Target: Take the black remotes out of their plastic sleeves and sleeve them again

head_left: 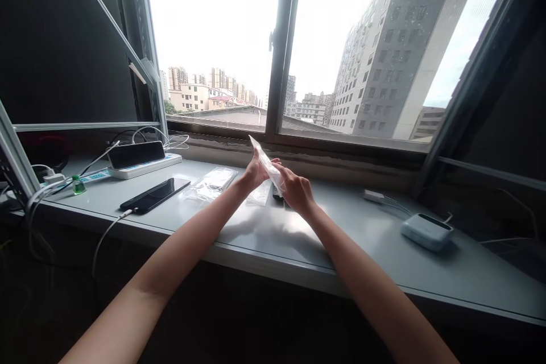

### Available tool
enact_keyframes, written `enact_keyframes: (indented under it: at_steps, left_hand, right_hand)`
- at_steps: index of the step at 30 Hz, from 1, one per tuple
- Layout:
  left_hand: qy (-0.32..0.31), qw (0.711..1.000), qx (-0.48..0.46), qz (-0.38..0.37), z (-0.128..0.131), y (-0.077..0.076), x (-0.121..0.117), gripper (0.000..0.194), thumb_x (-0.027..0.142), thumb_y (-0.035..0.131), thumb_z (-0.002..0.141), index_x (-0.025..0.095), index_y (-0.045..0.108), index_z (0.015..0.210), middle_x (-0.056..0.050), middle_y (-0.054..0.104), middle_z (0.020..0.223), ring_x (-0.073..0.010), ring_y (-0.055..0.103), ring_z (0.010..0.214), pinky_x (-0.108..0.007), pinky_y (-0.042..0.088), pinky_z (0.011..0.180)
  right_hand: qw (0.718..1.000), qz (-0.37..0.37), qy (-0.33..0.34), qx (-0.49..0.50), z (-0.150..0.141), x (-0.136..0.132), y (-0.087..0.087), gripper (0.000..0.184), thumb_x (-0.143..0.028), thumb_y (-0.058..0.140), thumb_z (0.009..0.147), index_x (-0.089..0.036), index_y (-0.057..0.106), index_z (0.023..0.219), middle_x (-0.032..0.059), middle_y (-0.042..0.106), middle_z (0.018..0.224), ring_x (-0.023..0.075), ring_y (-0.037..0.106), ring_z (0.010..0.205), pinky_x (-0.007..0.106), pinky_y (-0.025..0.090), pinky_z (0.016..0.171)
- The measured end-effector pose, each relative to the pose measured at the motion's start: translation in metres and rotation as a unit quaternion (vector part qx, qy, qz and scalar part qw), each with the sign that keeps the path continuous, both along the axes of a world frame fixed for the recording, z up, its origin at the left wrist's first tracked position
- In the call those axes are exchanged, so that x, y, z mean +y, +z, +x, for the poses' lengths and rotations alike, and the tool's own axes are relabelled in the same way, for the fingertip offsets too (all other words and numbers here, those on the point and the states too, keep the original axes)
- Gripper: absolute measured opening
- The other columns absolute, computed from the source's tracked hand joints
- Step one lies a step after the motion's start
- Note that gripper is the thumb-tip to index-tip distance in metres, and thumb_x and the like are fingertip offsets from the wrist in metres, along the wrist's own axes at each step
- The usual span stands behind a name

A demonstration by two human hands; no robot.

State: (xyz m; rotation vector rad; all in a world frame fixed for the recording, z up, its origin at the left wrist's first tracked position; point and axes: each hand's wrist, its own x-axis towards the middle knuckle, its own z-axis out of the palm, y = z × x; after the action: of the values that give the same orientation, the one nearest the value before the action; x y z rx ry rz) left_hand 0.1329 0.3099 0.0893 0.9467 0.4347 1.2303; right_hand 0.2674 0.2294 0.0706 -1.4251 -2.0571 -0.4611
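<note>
Between my two hands a clear plastic bag is held up, tilted, above the desk. My left hand supports it from the left, and its fingers are partly behind the bag. My right hand grips the lower right edge with bent fingers. What the bag contains I cannot make out. On the desk just below lie another clear bag and a small dark object, partly hidden by my right hand. Further left are more plastic bags with whitish contents.
A black phone with a white cable lies on the grey desk. Behind it, another phone rests on a white power strip. A small green bottle stands left; a pale blue power bank and white charger lie right.
</note>
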Motion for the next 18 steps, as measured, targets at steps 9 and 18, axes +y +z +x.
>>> enact_keyframes:
  at_steps: [9, 18]
  left_hand:
    - [0.106, 0.991, -0.048, -0.07, -0.015, 0.004, 0.013, 0.056, 0.047, 0.031, 0.102, 0.007, 0.038, 0.139, -0.016, 0.066, 0.101, -0.0194, 0.068, 0.083, -0.03, 0.057, 0.079]
    - [0.187, 0.978, -0.051, -0.082, -0.066, -0.005, 0.042, 0.064, 0.052, 0.011, 0.1, 0.01, 0.039, 0.139, -0.014, 0.063, 0.095, -0.0209, 0.063, 0.083, -0.033, 0.056, 0.075]
  right_hand:
    - [1.0, -0.02, 0.009, 0.0, 0.003, 0.001, -0.002, 0.05, -0.023, 0.049, 0.095, -0.024, 0.04, 0.144, 0.0047, 0.068, 0.114, 0.0202, 0.066, 0.078, 0.026, 0.043, 0.061]
    - [0.985, -0.148, -0.08, -0.028, 0.014, 0.014, -0.01, 0.047, -0.041, 0.05, 0.1, -0.017, 0.047, 0.141, 0.016, 0.057, 0.131, 0.0321, 0.053, 0.12, 0.044, 0.041, 0.099]
